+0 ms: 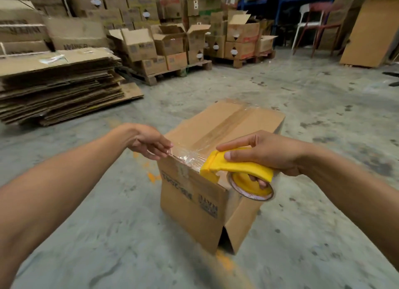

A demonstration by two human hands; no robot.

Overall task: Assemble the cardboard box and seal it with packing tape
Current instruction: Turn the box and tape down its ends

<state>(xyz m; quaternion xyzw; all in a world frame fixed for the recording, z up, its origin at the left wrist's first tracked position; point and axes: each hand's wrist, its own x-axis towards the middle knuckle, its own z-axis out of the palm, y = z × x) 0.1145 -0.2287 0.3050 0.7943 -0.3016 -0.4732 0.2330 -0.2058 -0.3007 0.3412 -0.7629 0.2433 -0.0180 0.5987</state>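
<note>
A grey concrete floor point(302, 107) carries everything here. At its far edge stand pallets of stacked cartons point(164, 44), many with flaps open, and along the left edge lies a tall pile of flattened cardboard sheets point(58, 87). Near the far right corner a white chair point(306, 23) stands beside a red one.

The cardboard box point(194, 204) sits on the floor in the middle, nearer the viewer than the stacks, its top flaps closed and a strip of clear packing tape point(224, 124) running along the centre seam. At the bottom near corner a flap gapes outward.

The right hand point(263, 152) is wrapped around a yellow tape dispenser point(239, 170) — fingers through the roll's hub, thumb along the top — held at the box's near top edge. From it a crinkled stretch of clear tape point(187, 157) runs left to the left hand point(151, 144), whose fingertips pinch the free end at the box's top near-left corner.
</note>
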